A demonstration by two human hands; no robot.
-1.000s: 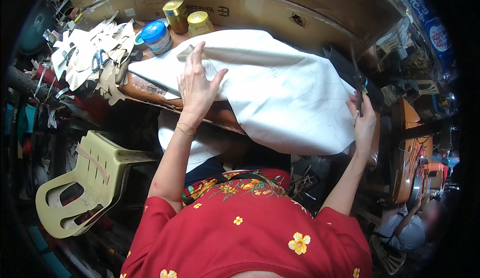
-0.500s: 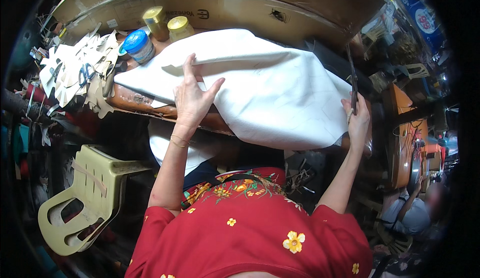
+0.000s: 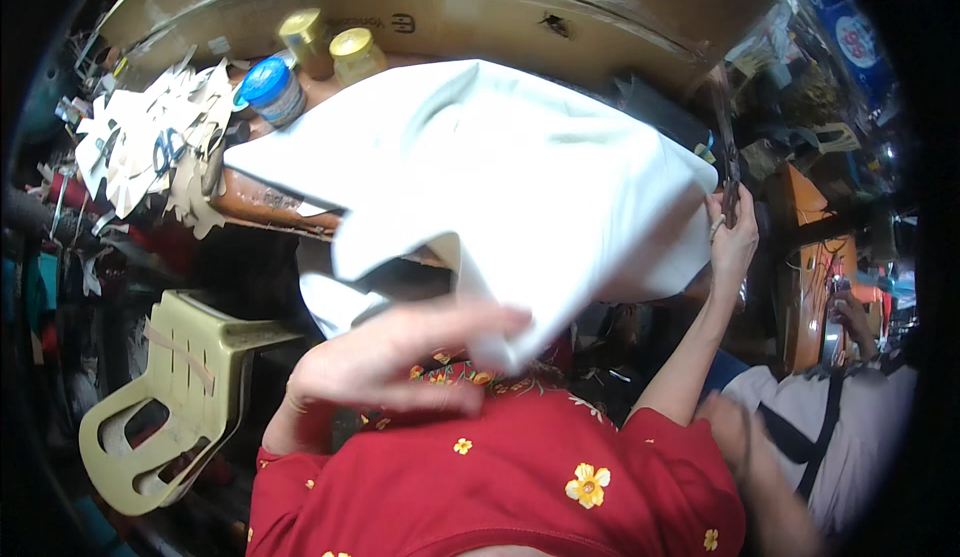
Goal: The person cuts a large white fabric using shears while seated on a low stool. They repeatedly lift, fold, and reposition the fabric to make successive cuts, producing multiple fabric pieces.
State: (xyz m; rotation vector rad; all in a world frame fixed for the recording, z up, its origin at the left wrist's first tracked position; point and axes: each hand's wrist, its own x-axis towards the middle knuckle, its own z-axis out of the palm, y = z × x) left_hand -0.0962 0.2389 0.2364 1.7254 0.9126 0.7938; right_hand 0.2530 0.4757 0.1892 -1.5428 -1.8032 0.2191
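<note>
A large white sheet (image 3: 560, 167), of leather-like material, is draped over the brown padded bench (image 3: 270, 200), one flap lifted and blurred toward my body. My left hand (image 3: 400, 357) is in front of my red shirt, fingers stretched toward that flap's lower corner. Blur hides whether the fingertips pinch the corner or only lie against it. At the sheet's right end my right hand (image 3: 733, 242) is closed around a long, narrow dark tool (image 3: 729, 147), pointing up and away from me. Its exact kind is unclear.
Pale cut scraps (image 3: 130, 147) and blue-handled scissors (image 3: 168, 150) lie at the left. A blue-lidded jar (image 3: 272, 92) and two yellow-lidded containers (image 3: 352, 52) stand before a cardboard wall (image 3: 480, 12). A plastic chair (image 3: 180, 387) is lower left; another person (image 3: 850, 437) is close at right.
My left hand has come off the sheet's top toward my body, and the near flap has lifted this way. My right hand has shifted slightly right with the dark tool. The other person is closer.
</note>
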